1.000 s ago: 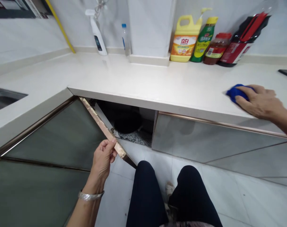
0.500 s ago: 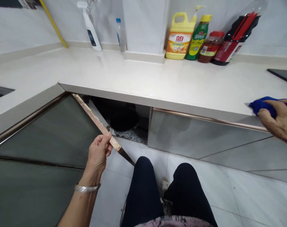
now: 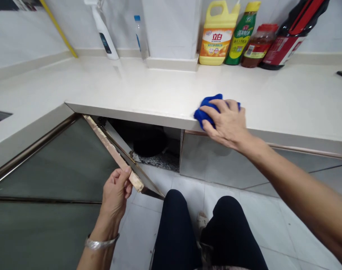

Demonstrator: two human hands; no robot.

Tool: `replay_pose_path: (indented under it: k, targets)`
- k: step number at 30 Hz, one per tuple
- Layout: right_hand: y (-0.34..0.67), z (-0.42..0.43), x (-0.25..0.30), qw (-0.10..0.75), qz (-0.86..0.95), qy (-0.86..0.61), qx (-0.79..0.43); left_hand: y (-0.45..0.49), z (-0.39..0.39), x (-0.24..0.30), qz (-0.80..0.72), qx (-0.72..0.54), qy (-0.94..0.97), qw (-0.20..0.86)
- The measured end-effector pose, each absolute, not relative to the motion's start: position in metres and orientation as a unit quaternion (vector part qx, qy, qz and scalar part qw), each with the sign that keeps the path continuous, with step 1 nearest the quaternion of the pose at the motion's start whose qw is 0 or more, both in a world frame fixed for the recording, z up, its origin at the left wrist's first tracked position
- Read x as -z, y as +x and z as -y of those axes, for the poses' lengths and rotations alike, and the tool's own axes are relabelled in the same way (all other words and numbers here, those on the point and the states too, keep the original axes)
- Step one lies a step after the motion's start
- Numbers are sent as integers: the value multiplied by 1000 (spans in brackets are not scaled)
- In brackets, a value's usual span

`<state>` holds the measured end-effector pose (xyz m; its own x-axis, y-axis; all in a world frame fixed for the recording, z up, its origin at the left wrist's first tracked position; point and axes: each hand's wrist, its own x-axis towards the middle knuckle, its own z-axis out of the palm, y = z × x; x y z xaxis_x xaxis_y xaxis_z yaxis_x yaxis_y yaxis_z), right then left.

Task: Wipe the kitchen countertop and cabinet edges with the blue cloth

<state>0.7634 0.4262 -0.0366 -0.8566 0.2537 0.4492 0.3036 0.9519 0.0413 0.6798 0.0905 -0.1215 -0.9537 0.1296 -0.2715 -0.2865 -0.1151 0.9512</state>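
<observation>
Two hands are occupied: the left hand (image 3: 116, 191) has its grip pinched on the pale edge of the ajar door (image 3: 113, 152), while the right hand (image 3: 228, 122) has its grip curled over the blue cloth (image 3: 207, 107), which rests at the front edge of the table (image 3: 154, 88). Behind, a yellow jug (image 3: 217, 35) and green bottle (image 3: 242, 35) stand near the wall (image 3: 172, 28).

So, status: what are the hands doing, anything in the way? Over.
Left hand gripping open cabinet door. Right hand holding bunched blue cloth at countertop front. Left knee close to door's outer end; bottles at back, apart from cloth.
</observation>
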Motion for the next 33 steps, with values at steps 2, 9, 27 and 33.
replay_pose_path:
  k: [2, 9, 27, 33]
  targets:
    - [734, -421, 34, 196, 973, -115, 36, 680, -90, 121, -656, -737, -72, 142]
    - [658, -438, 24, 147, 983, -100, -37, 680, -88, 123, -667, -725, -101, 140]
    - [778, -576, 28, 107, 942, -315, -44, 678, -83, 127, -663, -735, -48, 132]
    - [888, -625, 34, 115, 891, -438, -40, 673, -88, 125, -666, -732, -34, 139]
